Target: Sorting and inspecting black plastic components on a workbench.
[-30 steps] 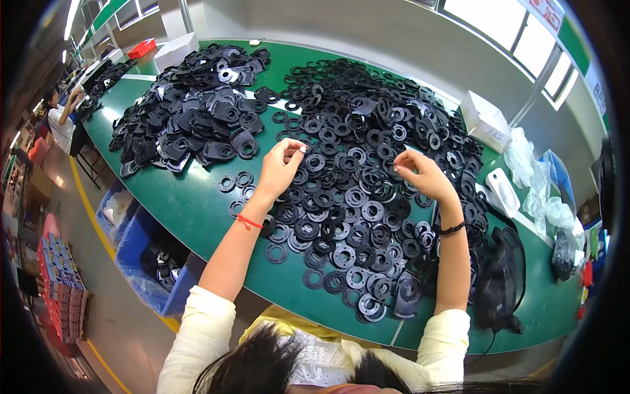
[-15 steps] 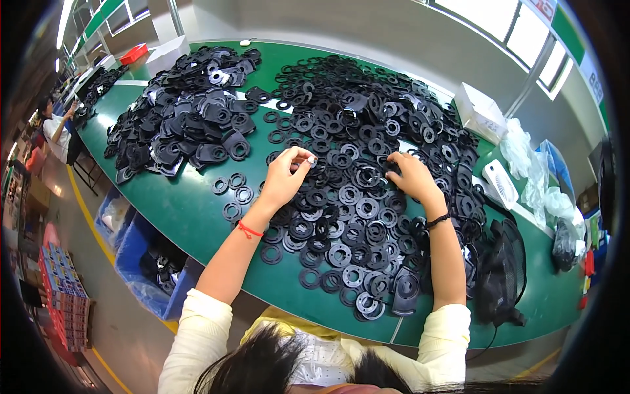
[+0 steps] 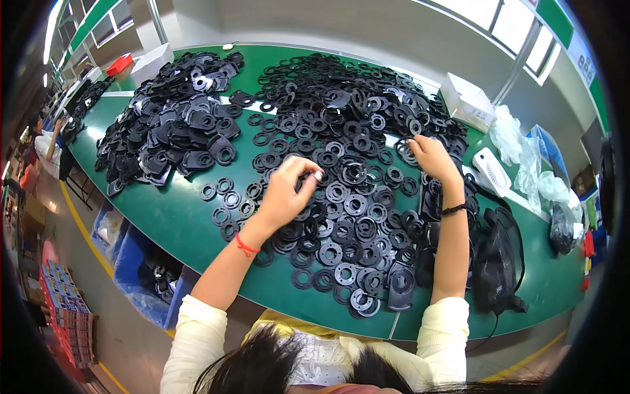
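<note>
Black rings (image 3: 360, 143) form a wide heap on the green counter (image 3: 164, 203), between the hands and beyond them. We find one ring (image 3: 402, 156) at the tips of the right hand (image 3: 434, 159), just below and to their left; that hand is the nearer, and the round shape has no long axis. Its fingers curl narrowly, but we cannot tell whether they grip it. The left hand (image 3: 287, 192) hangs over the heap's left side, thumb and forefinger close together; we cannot tell what they hold. We note flat black plates (image 3: 174, 121) farther left, a white box (image 3: 467, 102) at right, and a grey wall (image 3: 328, 26) behind.
</note>
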### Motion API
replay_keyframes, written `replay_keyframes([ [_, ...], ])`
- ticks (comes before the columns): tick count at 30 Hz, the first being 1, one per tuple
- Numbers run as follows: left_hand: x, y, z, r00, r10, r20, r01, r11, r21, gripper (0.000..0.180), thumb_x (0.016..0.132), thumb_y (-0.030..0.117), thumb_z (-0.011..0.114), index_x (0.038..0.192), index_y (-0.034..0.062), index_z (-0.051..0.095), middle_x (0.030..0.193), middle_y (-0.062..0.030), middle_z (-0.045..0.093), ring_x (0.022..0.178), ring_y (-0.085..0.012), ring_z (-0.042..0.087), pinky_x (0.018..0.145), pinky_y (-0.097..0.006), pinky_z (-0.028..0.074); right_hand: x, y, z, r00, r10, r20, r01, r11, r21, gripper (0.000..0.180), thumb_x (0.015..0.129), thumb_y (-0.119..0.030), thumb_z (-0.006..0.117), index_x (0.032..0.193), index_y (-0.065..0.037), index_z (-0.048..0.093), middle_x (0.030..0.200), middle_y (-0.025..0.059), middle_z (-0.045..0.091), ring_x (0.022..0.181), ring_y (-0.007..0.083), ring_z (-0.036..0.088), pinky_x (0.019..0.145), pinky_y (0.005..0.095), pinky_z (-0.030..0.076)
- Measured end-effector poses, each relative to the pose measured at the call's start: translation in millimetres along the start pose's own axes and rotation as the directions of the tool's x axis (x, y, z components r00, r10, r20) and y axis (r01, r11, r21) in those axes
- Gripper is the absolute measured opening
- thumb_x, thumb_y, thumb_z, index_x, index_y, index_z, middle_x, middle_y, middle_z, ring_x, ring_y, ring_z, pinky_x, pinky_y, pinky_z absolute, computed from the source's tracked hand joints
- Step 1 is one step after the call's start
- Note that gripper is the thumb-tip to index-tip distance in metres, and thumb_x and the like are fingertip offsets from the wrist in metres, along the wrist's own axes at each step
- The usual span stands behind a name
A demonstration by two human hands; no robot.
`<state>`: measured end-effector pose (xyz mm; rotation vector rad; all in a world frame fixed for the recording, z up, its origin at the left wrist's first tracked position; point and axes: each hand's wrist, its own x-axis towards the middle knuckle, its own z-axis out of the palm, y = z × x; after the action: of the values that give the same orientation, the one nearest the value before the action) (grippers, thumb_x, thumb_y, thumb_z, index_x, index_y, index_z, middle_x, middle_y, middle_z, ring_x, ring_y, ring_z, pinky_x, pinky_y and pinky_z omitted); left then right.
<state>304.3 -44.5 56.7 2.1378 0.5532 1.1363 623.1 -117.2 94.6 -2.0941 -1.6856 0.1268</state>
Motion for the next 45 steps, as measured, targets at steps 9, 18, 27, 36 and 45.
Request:
replay_keyframes([
  [9, -25.9, 19.1, 33.2, 0.901, 0.211, 0.38, -0.225, 0.974, -0.007, 0.012, 0.079, 0.006, 0.059, 0.092, 0.0052, 0.058, 0.097, -0.0086, 0.057, 0.095, -0.0277, 0.053, 0.085, -0.037, 0.042, -25.8, 40.5, -48.1, 0.91, 0.287, 0.299, -0.209, 0.941, -0.268, 0.029, 0.08, -0.029, 0.059, 0.09, -0.003, 0.067, 0.085, 0.0153, 0.066, 0.082, 0.0304, 0.062, 0.074, 0.0381, 0.048],
  [18, -25.9, 11.6, 34.2, 0.907, 0.23, 0.352, -0.253, 0.967, 0.022, 0.011, 0.078, 0.005, 0.059, 0.089, 0.0034, 0.057, 0.092, -0.008, 0.055, 0.091, -0.0266, 0.053, 0.082, -0.037, 0.043, -28.7, 39.8, -55.8, 0.739, 0.479, 0.475, -0.402, 0.878, -0.259, 0.031, 0.081, -0.037, 0.062, 0.081, -0.006, 0.067, 0.069, 0.0049, 0.062, 0.061, 0.0166, 0.057, 0.051, 0.0309, 0.047],
  [27, -25.9, 9.3, 33.9, 0.911, 0.199, 0.362, -0.229, 0.973, 0.041, 0.01, 0.079, 0.006, 0.06, 0.088, 0.0032, 0.056, 0.091, -0.0079, 0.055, 0.09, -0.0258, 0.053, 0.081, -0.036, 0.043, -24.5, 34.6, -43.4, 0.708, 0.527, 0.47, -0.489, 0.846, -0.211, 0.028, 0.085, -0.03, 0.058, 0.089, -0.002, 0.065, 0.081, 0.0081, 0.065, 0.059, 0.0189, 0.062, 0.052, 0.03, 0.053],
  [36, -22.7, 20.4, 29.7, 0.895, -0.054, 0.443, 0.2, 0.936, -0.29, 0.021, 0.088, 0.009, 0.054, 0.107, 0.0007, 0.058, 0.101, -0.0079, 0.057, 0.102, -0.0165, 0.055, 0.09, -0.029, 0.043, -29.3, -40.2, -51.9, 0.976, -0.207, 0.065, 0.161, 0.894, 0.417, 0.021, 0.09, -0.018, 0.053, 0.089, 0.002, 0.053, 0.072, 0.006, 0.056, 0.067, 0.0115, 0.051, 0.062, 0.0259, 0.043],
  [45, -19.7, 13.2, 31.4, 0.8, -0.235, 0.552, 0.583, 0.087, -0.808, 0.051, 0.097, 0.042, 0.032, 0.132, 0.0049, 0.033, 0.127, -0.0147, 0.048, 0.117, -0.028, 0.049, 0.105, -0.042, 0.033, -37.4, -126.8, 12.7, 0.92, -0.37, 0.126, 0.054, 0.438, 0.897, 0.015, 0.09, -0.013, 0.054, 0.095, 0.002, 0.058, 0.085, 0.0012, 0.057, 0.075, 0.0081, 0.053, 0.066, 0.0243, 0.045],
])
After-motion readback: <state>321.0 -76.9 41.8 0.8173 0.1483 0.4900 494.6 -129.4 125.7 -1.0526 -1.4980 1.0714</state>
